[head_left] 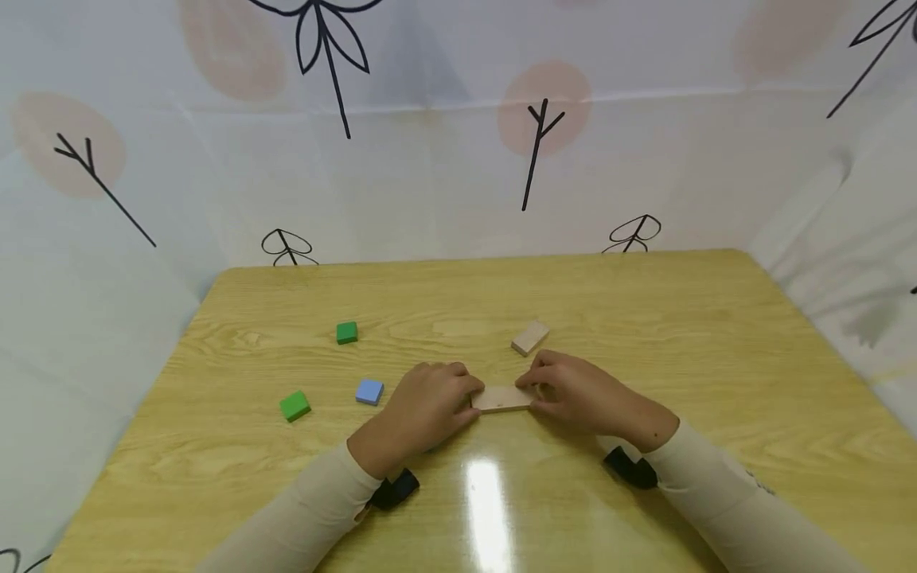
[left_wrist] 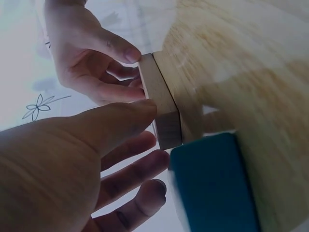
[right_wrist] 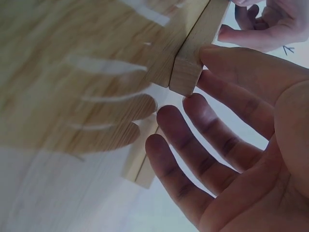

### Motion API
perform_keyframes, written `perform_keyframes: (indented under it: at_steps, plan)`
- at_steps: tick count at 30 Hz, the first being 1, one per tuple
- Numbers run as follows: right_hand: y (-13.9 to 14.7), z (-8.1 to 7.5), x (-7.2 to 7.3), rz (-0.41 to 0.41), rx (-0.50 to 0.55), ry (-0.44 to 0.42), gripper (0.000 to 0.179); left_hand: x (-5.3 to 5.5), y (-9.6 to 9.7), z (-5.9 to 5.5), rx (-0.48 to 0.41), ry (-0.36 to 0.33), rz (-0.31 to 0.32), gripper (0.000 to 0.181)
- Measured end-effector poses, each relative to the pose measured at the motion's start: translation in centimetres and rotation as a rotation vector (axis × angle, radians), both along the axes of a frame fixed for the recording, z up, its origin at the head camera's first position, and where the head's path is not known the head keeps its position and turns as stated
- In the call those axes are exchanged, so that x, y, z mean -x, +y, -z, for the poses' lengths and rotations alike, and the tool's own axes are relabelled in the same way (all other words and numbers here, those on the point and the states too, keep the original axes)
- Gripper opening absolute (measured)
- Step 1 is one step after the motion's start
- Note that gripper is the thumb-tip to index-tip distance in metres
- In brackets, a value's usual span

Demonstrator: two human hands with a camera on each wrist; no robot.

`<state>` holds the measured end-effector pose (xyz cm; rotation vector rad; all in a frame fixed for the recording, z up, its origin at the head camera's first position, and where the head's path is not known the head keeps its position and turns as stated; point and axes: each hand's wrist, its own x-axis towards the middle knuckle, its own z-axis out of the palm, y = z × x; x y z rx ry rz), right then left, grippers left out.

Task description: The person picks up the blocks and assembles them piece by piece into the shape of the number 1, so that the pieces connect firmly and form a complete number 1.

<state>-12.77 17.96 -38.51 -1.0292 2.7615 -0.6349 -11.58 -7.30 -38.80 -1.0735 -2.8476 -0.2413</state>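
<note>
A plain wooden block lies lengthwise between my two hands, flat on the glossy table. My left hand pinches its left end, thumb on the near side and fingers on the far side. The other end is pinched the same way by my right hand. In the right wrist view the thumb presses the block's side, while the lower fingers spread close to the tabletop. A teal block stands close by the left fingertips in the left wrist view; the left hand mostly hides it in the head view.
A second wooden block lies beyond my right hand. Left of my left hand are a blue block, a light green block and a dark green block. A patterned white cloth rises behind the table.
</note>
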Motion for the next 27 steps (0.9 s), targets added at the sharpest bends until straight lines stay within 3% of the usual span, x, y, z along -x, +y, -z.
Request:
perform_keyframes:
  at_steps: [7,27]
  plan:
    - [-0.07,-0.08,0.25,-0.015,0.001,0.021,0.026,0.31,0.06,0.01,0.014,-0.029,-0.003,0.028]
    - [0.15,-0.4,0.29,0.008,0.0,-0.039,0.026,0.34,0.06,-0.17,-0.027,-0.095,0.003,0.029]
